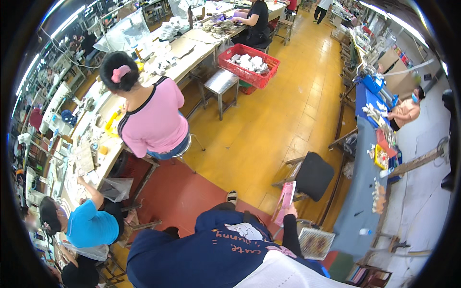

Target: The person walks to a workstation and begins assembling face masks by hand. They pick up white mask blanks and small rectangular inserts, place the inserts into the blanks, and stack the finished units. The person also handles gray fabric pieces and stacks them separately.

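My right hand (pixel 291 210), at the end of a black sleeve, is closed around the edge of a pink, flat-sided thing with a white rim (pixel 285 201); its exact kind I cannot make out. This pink thing is tilted upright beside a black-seated chair (pixel 314 176). My left hand does not show; a dark blue garment with a printed figure fills the lower middle.
A long worktable (pixel 180 50) with pieces on it runs along the left, with people seated at it. A red crate (pixel 249 65) of white pieces and a metal stool (pixel 221 81) stand by the yellow aisle. At right runs a grey-blue table (pixel 357 211).
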Demonstrator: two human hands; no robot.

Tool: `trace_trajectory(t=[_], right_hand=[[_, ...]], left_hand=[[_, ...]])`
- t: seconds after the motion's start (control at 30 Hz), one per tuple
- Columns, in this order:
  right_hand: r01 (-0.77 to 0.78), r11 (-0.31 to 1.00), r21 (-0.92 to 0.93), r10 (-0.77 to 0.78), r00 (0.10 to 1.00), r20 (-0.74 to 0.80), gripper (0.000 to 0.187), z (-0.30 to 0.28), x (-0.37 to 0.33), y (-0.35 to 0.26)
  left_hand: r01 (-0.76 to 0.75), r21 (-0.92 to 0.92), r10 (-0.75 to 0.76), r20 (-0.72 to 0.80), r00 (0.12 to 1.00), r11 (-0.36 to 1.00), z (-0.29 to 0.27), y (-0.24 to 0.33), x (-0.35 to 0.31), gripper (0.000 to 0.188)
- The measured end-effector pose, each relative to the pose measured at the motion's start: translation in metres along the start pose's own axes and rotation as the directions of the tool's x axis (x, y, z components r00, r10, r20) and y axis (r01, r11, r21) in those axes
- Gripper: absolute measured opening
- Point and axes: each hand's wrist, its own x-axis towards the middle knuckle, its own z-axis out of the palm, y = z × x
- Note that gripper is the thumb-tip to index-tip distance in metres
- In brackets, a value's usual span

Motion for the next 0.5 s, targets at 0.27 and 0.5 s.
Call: trace_trajectory(t=[0.27,0.5], right_hand=[[-0.195,0.978,0.077,0.178,0.966,0.188,0.049,-0.016,0.075,-0.045],[-0.064,0.997,-0.036,0.073,0.918,0.390,0.048,0.018,0.280,-0.104]], left_hand=[[-0.567,0.039,0.562,0.093,0.822,0.823,0.024,0.399,0.172,0.025],[-0.607,0.165,0.591,0.141,0.794,0.777,0.044,0.579,0.224,0.034]])
